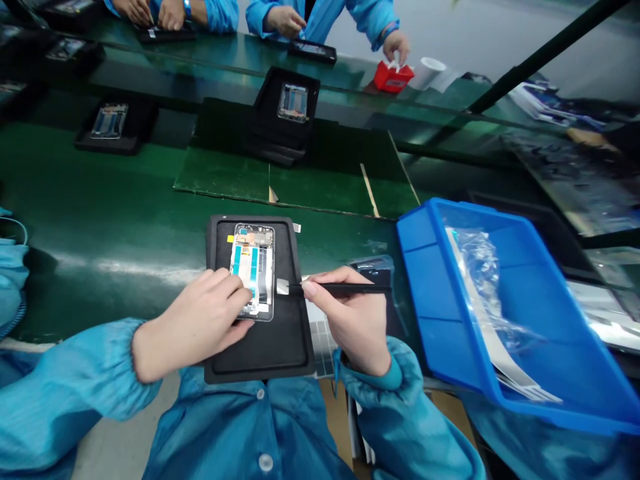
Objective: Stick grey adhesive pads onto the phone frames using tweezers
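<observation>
An opened phone (254, 263) with its inner parts showing lies on a black foam tray (285, 347). My left hand (203, 313) grips the phone's lower left part, fingers over its face and thumb by the bottom edge. Black tweezers (345, 288) are pinched in my right hand (353, 317), pointing left. At their tips is a small whitish sticker (283, 287), just right of the phone's side. A yellow tab (231, 239) sticks out at the phone's upper left. Partly under the tray and my right hand lies a sheet with a grid of silvery pieces (321, 330).
A blue bin (425, 287) with clear plastic and white strips stands at the right. Beyond, stacked black trays (280, 140) hold another opened phone (293, 102); one more tray (135, 127) sits left. Across the bench, two co-workers' hands (285, 21) work near a red box (393, 77).
</observation>
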### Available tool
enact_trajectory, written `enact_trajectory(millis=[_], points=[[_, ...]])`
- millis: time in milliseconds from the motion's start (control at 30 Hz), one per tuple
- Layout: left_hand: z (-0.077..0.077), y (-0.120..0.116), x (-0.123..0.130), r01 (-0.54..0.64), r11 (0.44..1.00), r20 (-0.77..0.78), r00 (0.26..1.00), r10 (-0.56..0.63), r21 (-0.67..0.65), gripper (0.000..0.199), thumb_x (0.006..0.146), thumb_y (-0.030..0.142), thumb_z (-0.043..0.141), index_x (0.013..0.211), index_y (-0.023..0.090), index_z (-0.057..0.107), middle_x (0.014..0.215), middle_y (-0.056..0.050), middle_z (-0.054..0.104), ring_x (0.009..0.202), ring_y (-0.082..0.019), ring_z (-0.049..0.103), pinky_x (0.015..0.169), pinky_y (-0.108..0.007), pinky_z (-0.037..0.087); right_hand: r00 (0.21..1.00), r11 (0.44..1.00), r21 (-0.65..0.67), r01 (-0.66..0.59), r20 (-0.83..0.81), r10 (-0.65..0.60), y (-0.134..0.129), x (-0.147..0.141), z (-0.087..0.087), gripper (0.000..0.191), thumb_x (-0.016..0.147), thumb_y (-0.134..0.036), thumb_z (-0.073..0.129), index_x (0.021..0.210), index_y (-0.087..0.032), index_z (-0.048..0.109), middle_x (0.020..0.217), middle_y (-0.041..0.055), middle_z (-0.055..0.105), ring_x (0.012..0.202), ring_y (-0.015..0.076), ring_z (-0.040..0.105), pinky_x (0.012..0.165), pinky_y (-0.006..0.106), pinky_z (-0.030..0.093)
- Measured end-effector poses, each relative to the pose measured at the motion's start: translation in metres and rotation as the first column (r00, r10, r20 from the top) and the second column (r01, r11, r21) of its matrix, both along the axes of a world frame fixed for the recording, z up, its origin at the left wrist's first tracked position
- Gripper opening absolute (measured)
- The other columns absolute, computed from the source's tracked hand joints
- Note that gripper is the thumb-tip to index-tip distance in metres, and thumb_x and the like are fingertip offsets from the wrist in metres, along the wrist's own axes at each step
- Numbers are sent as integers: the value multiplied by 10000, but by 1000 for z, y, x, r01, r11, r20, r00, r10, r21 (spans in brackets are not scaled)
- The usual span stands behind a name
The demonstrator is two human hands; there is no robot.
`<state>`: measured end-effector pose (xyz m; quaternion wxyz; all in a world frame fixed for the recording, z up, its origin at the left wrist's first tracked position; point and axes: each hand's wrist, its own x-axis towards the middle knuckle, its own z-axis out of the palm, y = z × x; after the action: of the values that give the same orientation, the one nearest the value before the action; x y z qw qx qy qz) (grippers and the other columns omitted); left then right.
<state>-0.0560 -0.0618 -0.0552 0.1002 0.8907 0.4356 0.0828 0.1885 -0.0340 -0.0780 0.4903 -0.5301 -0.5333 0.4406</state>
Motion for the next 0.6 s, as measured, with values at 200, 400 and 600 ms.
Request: enact_trajectory(millis=[200,400,600], points=[[-6,-12,16,1,997,83,997,-7,71,141,896,273,607,904,142,658,834,-62,612,793,-248,552,682,-390,463,998,999,-32,-40,49,42,18,-23,7,226,729,-367,856,741,-199,704,688,26,725,602,170,665,562,290,547],[-7,-28,19,-33,998,151,988,24,55,202,919,316,610,985,133,663,867,-72,633,789,-241,560,680,-405,486,986,985,-112,-131,85,141,30,-40,15,233,701,-359,871,713,-198,703,683,28,731,607,173,673,545,278,548],[-17,-15,-1,-293,945,240,937,253,145,235,948,321,567,1058,135,659,937,-108,648,816,-232,562,695,-390,493,976,972,-143,-184,87,198,42,-49,13,279,669,-406,891,696,-204,701,690,36,738,616,193,699,547,291,575]])
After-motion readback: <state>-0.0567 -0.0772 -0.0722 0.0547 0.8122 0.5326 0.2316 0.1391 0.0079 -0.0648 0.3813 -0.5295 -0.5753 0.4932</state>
